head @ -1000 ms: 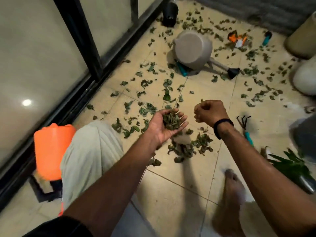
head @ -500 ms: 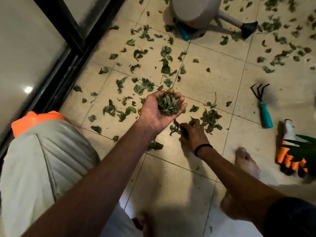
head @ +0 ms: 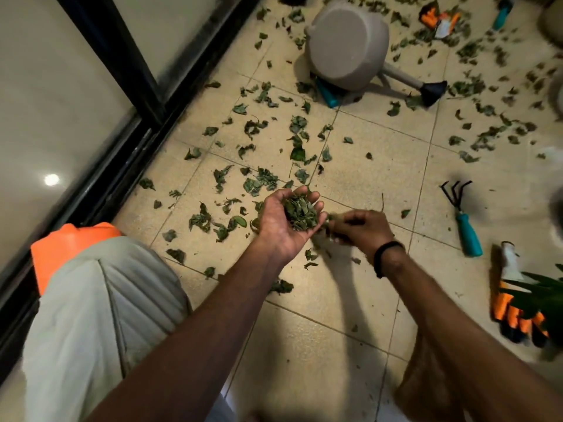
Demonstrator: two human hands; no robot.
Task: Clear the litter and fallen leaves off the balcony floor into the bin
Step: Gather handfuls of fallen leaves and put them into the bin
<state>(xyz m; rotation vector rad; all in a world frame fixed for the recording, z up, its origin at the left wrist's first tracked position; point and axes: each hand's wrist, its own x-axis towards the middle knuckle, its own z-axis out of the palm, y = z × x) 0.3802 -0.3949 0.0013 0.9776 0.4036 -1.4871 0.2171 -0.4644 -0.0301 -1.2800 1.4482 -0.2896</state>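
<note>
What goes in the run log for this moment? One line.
left hand cupped, holding leaves | right hand beside it, blurred, grip unclear | leaves scattered on floor | bin not seen

Beige tile floor (head: 359,166), black-framed glass door (head: 61,86)

Two hands (head: 289,222), one rake (head: 461,216)

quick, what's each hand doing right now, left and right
Left hand: cupped palm up, holding a pile of leaves.
Right hand: fingers curled beside the left palm, apparently pinching leaves; motion blur, so uncertain.
</note>
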